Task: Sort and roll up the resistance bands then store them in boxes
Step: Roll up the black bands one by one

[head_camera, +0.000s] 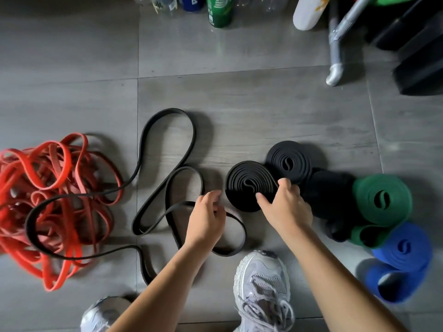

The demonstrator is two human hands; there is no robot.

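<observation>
**Right hand on a black roll, left hand at the loose band**

The right hand [285,207] grips the nearest black roll [247,185] on the floor [263,104], with the thumb on its top and the fingers curled over its right edge; the left hand [206,219] has curled fingers at the loose black band [172,111], but I cannot tell if it pinches it; just beyond the right hand lies a second black roll [290,161]; to the right of this hand are a green roll [383,200] and a blue roll [405,248]; far left of the left hand lies a tangle of red bands [60,178].
</observation>
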